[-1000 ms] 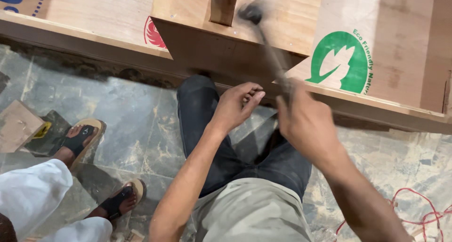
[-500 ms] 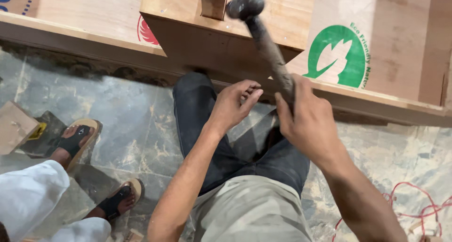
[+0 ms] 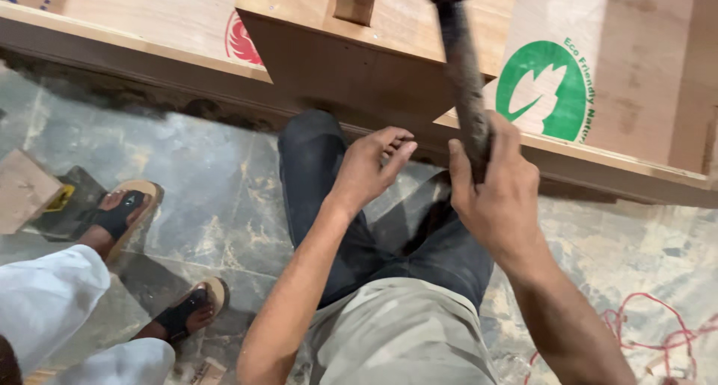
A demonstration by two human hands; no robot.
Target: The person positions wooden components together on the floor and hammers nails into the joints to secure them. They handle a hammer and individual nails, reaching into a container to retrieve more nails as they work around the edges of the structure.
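My right hand (image 3: 497, 190) grips the dark handle of a hammer (image 3: 462, 71), whose black head sits at the top edge of the view over a raised plywood box (image 3: 359, 56). My left hand (image 3: 370, 168) hovers just below the box's front face, fingers curled loosely and holding nothing that I can see. A small wooden block (image 3: 355, 0) stands on top of the box. My knees in dark trousers (image 3: 329, 198) are tucked under the box's edge.
A large plywood panel (image 3: 636, 71) with a green round print and a red print lies across the back. Another person's sandalled feet (image 3: 123, 213) and pale trouser legs (image 3: 45, 303) are at left. Red wire (image 3: 658, 332) lies on the stone floor at right.
The hammer has swung up and away from me, its head now at the top edge. My left hand has stayed near the box front.
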